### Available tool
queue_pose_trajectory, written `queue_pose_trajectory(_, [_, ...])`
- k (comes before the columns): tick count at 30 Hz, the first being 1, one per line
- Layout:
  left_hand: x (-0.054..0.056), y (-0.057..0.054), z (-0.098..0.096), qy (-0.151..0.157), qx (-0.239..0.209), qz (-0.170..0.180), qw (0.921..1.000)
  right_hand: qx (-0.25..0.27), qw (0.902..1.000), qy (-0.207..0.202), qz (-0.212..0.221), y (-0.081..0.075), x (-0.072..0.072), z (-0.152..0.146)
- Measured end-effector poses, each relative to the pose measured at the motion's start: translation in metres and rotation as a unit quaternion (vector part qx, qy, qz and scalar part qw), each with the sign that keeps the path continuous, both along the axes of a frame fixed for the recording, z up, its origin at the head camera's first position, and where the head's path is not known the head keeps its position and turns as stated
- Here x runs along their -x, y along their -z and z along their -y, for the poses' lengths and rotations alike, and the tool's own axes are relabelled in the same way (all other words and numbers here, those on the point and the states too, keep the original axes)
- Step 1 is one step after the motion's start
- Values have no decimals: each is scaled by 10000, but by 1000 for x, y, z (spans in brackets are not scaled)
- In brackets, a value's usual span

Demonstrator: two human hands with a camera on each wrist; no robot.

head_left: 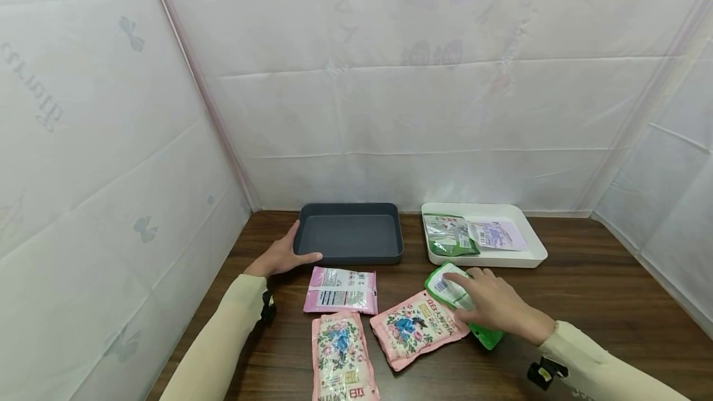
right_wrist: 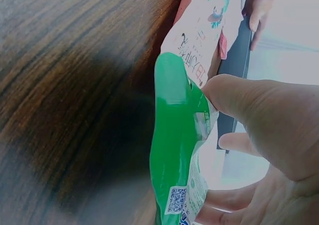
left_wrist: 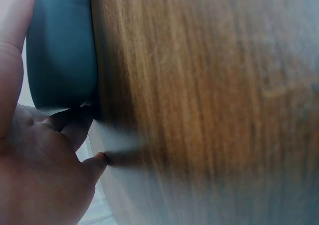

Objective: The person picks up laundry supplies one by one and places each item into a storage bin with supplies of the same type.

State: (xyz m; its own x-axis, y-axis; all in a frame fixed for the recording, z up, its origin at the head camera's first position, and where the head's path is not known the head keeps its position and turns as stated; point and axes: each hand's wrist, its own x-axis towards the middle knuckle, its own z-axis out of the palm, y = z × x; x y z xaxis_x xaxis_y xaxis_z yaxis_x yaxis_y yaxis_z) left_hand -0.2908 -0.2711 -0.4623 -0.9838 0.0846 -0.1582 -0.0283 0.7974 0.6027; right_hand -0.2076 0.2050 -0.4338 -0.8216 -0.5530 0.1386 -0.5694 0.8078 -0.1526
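My left hand (head_left: 282, 257) rests at the near left corner of a dark grey tray (head_left: 348, 260). Its thumb lies along the front wall and its fingers reach along the left side, as the left wrist view also shows. Over a green and white pouch (head_left: 450, 284) on the table, my right hand (head_left: 496, 301) has thumb and fingers spread. In the right wrist view the thumb (right_wrist: 227, 93) touches the edge of the pouch, and the other fingertips meet its white face. A pink floral packet (head_left: 414, 328) lies against the pouch on the left.
Another pink floral packet (head_left: 342, 357) lies nearest me, below a pink-purple packet (head_left: 341, 302) showing its barcode side. At the back right a white tray (head_left: 535, 252) contains a green pouch (head_left: 448, 237) and a lilac packet (head_left: 498, 236). White sheets (head_left: 418, 110) wall the table.
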Motion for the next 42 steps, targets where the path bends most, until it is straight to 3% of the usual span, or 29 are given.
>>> queue_pose_trajectory(42, [-2,0,-2,-27,-30,55,10000,18,9962,-517,-699,-13,-2,-5])
